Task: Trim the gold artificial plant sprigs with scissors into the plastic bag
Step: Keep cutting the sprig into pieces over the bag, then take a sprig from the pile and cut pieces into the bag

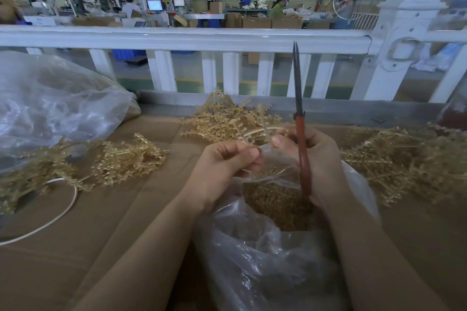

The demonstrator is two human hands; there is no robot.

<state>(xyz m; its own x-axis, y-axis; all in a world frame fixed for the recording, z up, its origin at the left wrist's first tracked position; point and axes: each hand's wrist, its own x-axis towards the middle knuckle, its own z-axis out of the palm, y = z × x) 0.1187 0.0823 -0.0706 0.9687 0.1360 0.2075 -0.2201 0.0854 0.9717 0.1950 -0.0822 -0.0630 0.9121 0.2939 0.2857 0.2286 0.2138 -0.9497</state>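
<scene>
Left hand [225, 159] pinching thin gold stem of glittery artificial sprig [227, 121] above mouth of clear crinkled plastic bag [265, 255] at near edge of brown cardboard-covered worktop [113, 222]. Right hand [316, 159] gripping long red-handled scissors [300, 134], dark blades closed, pointing up, thumb and forefinger also on stem. Risks: blade tips swinging near face; slippery film folding shut, trimmings missing bag; brittle beaded fronds shedding. More gold sprig heaps [404, 159] toward left and right edges.
</scene>
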